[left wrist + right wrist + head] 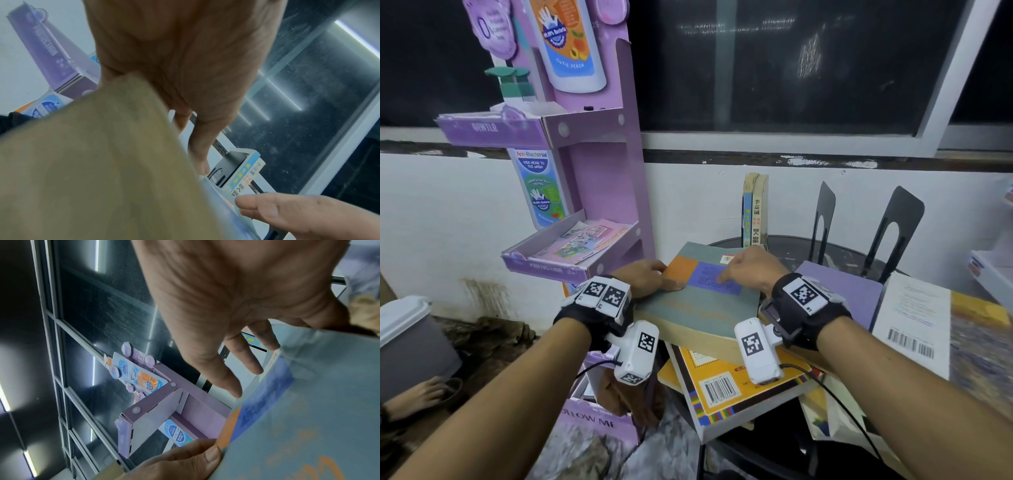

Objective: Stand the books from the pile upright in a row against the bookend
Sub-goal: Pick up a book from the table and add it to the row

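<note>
A grey-green book with orange and purple blocks lies on top of the pile. My left hand grips its left corner, thumb on the orange block and fingers below the edge. The book's tan page edge fills the left wrist view under my left hand. My right hand rests with straight, spread fingers on the cover near its far right corner. Two books stand upright at the back. Two black bookends stand empty to their right.
A yellow book with a barcode lies lower in the pile. A purple book and a white book lie to the right on the dark round table. A purple cardboard display stand stands close on the left.
</note>
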Tool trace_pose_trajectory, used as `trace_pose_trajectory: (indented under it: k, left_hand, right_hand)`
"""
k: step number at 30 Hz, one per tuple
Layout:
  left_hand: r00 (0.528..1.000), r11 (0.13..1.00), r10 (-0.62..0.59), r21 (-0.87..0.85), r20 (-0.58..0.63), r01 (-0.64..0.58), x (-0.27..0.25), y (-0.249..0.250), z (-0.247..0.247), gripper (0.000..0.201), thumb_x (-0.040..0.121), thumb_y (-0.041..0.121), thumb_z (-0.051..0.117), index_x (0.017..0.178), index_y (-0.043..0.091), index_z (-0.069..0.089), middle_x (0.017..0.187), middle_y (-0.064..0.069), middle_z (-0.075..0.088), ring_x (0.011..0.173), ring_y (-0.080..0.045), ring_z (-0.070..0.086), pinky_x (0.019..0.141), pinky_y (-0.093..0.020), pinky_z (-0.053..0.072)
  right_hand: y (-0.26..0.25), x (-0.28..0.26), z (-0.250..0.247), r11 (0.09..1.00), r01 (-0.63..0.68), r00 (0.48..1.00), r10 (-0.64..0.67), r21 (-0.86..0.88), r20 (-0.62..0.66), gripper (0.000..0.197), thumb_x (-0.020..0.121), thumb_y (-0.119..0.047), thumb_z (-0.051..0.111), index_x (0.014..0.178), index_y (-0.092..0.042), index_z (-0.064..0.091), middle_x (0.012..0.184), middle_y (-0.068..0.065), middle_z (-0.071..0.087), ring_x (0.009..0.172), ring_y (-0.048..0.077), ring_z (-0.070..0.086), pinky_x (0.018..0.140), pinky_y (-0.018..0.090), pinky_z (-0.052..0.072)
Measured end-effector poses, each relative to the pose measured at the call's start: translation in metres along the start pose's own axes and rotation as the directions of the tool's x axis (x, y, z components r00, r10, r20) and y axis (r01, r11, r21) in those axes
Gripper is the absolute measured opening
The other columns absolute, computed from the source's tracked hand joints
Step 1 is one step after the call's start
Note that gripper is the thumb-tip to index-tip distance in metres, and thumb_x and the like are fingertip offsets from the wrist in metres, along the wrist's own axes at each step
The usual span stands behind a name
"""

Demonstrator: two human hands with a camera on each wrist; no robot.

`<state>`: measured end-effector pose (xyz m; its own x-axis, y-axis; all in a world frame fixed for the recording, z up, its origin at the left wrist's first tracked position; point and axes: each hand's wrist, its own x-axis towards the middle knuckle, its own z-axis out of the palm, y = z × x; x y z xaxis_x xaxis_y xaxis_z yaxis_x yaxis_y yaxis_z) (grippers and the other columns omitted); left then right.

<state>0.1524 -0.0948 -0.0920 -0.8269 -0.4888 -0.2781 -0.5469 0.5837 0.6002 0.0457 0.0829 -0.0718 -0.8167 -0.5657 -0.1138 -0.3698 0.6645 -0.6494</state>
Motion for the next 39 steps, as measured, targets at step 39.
trace_pose_trajectory:
  k: [39]
  left_hand:
    - [0.982,0.584,0.144,-0.79,-0.123,-0.185,-0.024,-0.012,-0.009,0.078,0.052,-0.001,0.076,0.126,0.007,0.053,0.114,-0.016,0.067,0.099,-0.038,0.066,0.086,-0.054,0.053]
  right_hand:
    - [-0.002,0.003,0.006,0.941,0.222,0.933,-0.129,0.256,-0.337,0.083,0.077,-0.001,0.068,0.147,-0.026,0.034,0.137,0.0,0.052,0.125,0.022,0.051,0.099,0.037,0.049]
